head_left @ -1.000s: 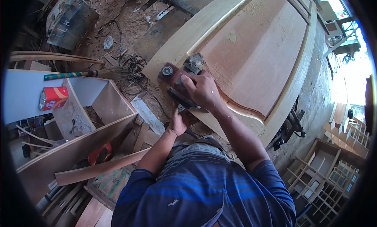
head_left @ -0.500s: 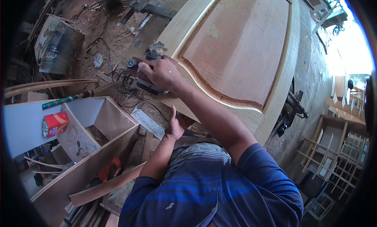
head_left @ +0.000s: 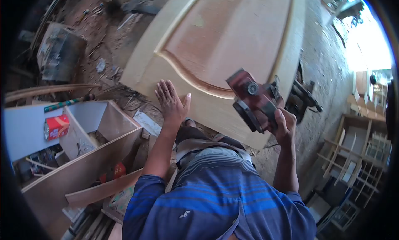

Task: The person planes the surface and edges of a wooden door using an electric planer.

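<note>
My right hand (head_left: 285,124) is closed round the handle of a dark red electric planer (head_left: 258,99). The planer is lifted and tilted over the right side of a pale wooden door (head_left: 203,111), its round knob turned towards me. Near the door's left bottom corner, my left hand (head_left: 172,102) has its fingers stretched out, palm down over the bare wood; whether it presses on the surface is hard to tell. A curved moulded groove borders the door's reddish inner panel (head_left: 224,40).
To my left stands an open wooden cabinet frame (head_left: 83,157) with a red tin (head_left: 57,127) in it. A dark metal clamp-like fixture (head_left: 306,96) juts out beside the door. Shavings litter the floor, and lattice frames (head_left: 353,152) lean at right.
My right hand has carried the planer from the door's left edge across to the right and raised it. My left hand has moved up from below the edge to the door's corner.
</note>
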A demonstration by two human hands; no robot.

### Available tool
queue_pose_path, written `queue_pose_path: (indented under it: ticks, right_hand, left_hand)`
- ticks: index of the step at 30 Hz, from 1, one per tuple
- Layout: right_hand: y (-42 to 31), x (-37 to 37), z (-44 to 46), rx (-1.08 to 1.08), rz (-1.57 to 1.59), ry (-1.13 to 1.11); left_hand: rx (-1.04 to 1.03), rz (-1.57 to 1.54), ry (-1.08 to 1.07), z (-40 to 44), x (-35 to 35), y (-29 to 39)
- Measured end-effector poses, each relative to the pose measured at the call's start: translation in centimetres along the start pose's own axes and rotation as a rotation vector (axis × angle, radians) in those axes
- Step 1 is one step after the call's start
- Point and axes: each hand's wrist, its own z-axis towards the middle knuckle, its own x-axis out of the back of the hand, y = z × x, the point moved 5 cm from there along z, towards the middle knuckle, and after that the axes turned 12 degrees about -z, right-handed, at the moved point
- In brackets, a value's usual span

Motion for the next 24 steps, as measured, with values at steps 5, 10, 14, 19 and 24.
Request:
queue_pose_path:
  ticks: [5, 10, 14, 19, 24]
  right_hand:
    - [11.4, 11.8, -7.5, -0.157, -0.042, 0.166]
    - [16.9, 17.0, -11.3, -0.224, -0.100, 0.192]
    - [17.3, 17.7, -10.1, -0.175, -0.200, 0.039]
    - [13.9, 15.0, -6.0, -0.052, -0.351, -0.135]
    - [11.9, 12.6, -2.5, 0.040, -0.423, -0.267]
  left_hand:
    - [-0.265, -0.151, -0.236, -6.2, -6.9, 15.8]
    - [-0.436, -0.174, -0.440, -11.7, -10.9, 24.7]
    - [-0.271, -0.118, -0.298, -9.9, -8.7, 20.9]
    - [0.091, -0.009, 0.000, -9.1, -4.1, 11.8]
    - [0.437, -0.268, 0.192, -10.1, -3.2, 5.2]
